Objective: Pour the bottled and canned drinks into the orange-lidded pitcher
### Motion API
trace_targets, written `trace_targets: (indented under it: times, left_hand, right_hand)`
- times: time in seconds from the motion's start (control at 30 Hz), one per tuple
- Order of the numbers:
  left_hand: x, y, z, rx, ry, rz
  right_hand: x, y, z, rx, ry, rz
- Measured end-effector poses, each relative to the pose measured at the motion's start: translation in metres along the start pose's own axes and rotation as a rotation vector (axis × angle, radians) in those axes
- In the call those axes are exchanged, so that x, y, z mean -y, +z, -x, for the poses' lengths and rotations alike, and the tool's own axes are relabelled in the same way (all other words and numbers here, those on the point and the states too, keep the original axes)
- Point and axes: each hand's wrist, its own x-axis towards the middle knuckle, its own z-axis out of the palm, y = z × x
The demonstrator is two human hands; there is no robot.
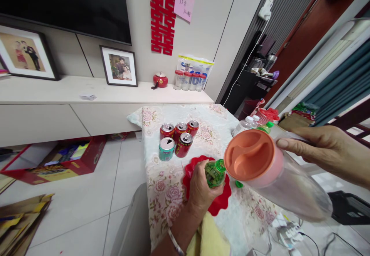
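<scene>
My left hand (200,189) is wrapped round a green plastic bottle (214,174), which stands over a red scalloped plate (224,204). The bottle's mouth is uncapped. My right hand (329,150) grips a clear plastic pitcher (297,192) with an orange lid (254,152). The pitcher lies tilted to the left, its lid end close to the bottle's mouth; I cannot tell whether they touch or whether liquid flows. A green cap (239,184) rests on the tablecloth beside the plate. Under my left forearm hangs a yellow cloth (209,233).
Several drink cans (181,131), one of them a teal can (167,149), stand on the flowered tablecloth (164,183). White-capped bottles (245,124) are at the right table edge. A power strip (289,235) with cables lies at lower right. Glass jars (189,82) line the white cabinet.
</scene>
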Motion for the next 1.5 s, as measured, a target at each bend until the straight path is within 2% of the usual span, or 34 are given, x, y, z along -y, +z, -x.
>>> trace_targets:
  times: [0.83,1.5]
  left_hand:
    - [0.0003,0.0004,0.0002,-0.002,0.002,-0.001]
    - [0.0011,-0.0002,0.0008,0.01,0.0,-0.007]
  right_hand:
    - [-0.0002,0.0005,0.0004,-0.005,0.018,-0.01]
    - [-0.0012,0.0009,-0.0014,-0.005,-0.04,-0.015]
